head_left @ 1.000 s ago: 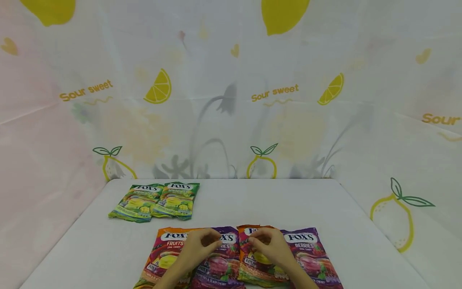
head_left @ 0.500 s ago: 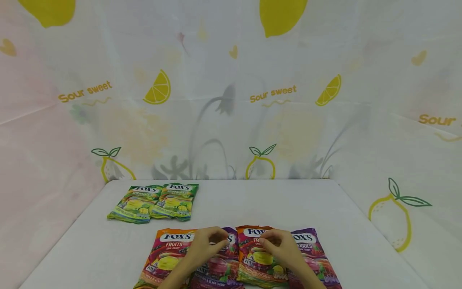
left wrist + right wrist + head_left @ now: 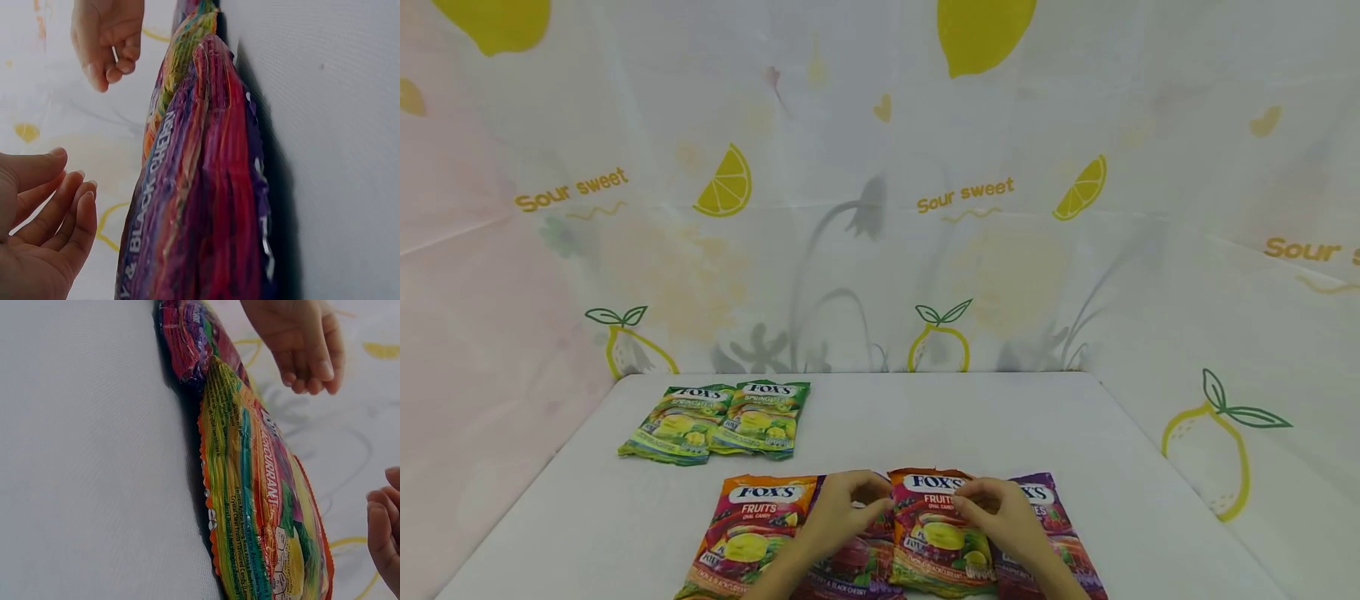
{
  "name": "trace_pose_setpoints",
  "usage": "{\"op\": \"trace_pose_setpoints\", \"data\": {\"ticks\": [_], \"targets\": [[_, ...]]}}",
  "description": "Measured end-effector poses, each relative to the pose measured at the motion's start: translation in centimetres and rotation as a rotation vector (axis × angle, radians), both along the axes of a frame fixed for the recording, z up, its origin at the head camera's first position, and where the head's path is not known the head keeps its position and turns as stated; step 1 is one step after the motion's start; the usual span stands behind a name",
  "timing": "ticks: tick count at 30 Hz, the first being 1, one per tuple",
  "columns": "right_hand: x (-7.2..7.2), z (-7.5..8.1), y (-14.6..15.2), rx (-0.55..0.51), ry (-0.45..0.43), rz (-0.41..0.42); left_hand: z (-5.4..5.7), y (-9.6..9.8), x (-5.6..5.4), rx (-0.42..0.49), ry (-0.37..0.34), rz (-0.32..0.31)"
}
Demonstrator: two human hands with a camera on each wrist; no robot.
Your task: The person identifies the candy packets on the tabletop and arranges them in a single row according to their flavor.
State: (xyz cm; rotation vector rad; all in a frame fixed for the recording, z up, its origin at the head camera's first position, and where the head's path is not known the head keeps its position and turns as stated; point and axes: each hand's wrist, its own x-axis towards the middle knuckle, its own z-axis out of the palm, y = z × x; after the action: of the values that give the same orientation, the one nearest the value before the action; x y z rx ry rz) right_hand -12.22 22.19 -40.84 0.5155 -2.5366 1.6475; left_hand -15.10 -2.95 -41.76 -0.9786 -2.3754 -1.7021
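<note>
My left hand (image 3: 848,515) hovers over a purple berries candy bag (image 3: 853,571), fingers loosely curled and thumb apart from the fingertips. Beside it, my right hand (image 3: 1006,518) is held between an orange-topped fruits candy bag (image 3: 934,533) and another purple berries bag (image 3: 1067,533), partly covering both. A second fruits bag (image 3: 748,533) lies left of the left hand. Both wrist views show the hands raised off the bags with nothing in them: the left hand (image 3: 47,231) beside a berries bag (image 3: 206,187), the right hand (image 3: 384,534) beside a fruits bag (image 3: 262,500).
Two green spring tea candy bags (image 3: 677,425) lie overlapping at the back left of the white table (image 3: 970,425). A lemon-print cloth (image 3: 850,275) hangs behind and along both sides. The front bags run past the bottom of the head view.
Both hands have drifted to the right over the bags, uncovering more of the two fruits bags. The bags stay in place while the head view shifts slightly.
</note>
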Motion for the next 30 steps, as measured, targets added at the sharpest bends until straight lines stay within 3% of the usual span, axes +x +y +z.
{"op": "trace_pose_setpoints", "data": {"ticks": [8,15,25,27,30], "targets": [[0.5,0.3,0.4,-0.008,-0.020,-0.023,0.2,0.9,0.2,-0.006,-0.045,0.010],[0.8,0.5,0.9,0.029,-0.038,-0.079,0.2,1.9,0.3,-0.013,-0.011,0.009],[1.0,0.4,2.3,0.010,-0.005,-0.006,0.9,2.9,0.8,-0.019,-0.044,-0.008],[1.1,0.5,2.5,0.007,-0.016,-0.006,0.2,3.1,0.4,-0.006,-0.047,-0.027],[1.3,0.5,2.9,-0.005,-0.029,-0.006,0.1,3.4,0.4,0.010,-0.045,-0.049]]}}
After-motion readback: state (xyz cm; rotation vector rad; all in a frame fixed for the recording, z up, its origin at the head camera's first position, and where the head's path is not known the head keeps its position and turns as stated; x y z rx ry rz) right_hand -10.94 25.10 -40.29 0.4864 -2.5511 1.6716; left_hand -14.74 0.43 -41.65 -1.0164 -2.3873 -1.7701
